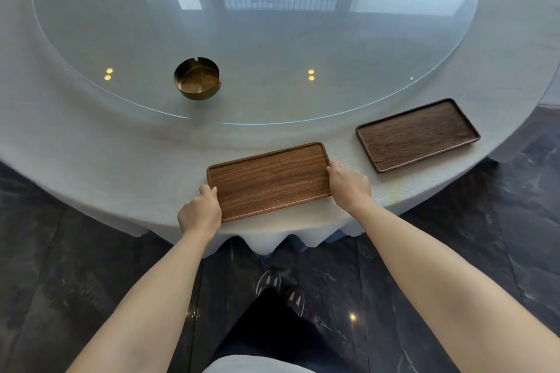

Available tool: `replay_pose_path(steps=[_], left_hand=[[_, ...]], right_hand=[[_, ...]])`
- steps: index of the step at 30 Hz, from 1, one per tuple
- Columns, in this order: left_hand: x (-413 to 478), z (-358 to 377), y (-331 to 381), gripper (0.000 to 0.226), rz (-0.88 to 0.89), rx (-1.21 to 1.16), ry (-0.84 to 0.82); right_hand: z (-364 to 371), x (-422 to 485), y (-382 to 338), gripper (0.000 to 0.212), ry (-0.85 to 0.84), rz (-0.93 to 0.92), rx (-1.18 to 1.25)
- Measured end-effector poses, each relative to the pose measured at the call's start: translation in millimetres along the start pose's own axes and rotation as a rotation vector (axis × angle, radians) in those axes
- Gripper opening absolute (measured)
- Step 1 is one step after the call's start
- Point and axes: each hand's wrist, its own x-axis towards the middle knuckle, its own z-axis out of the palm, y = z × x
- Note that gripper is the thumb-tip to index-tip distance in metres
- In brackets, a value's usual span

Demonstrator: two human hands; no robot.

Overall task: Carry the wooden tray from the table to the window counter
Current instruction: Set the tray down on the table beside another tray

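Two hands, left hand [200, 210] and right hand [348, 183], gripping wooden tray [268, 182] short edges near table [91, 142] rim.

Reddish-brown grained wooden tray [269, 182], darker brown second tray [417, 135], pale grey tablecloth [91, 142], brass-gold ashtray [197, 78], black marbled floor [60, 266]

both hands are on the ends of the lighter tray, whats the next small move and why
Probably lift it straight up, keeping it level. The left hand and right hand already grip opposite short ends of the tray, which lies flat and empty on the table. The darker tray sits apart from it, out of the way.
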Motion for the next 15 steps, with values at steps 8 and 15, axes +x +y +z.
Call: replay_pose_path(steps=[8, 15], left_hand=[[1.4, -1.5, 3.9, 0.041, -0.009, -0.045, 0.007], [3.2, -5.6, 0.7, 0.042, 0.038, -0.005, -0.004]], right_hand=[[0.4, 4.0, -2.5, 0.033, -0.006, 0.022, -0.058], [-1.1, 3.3, -5.4, 0.035, -0.024, 0.07, -0.055]])
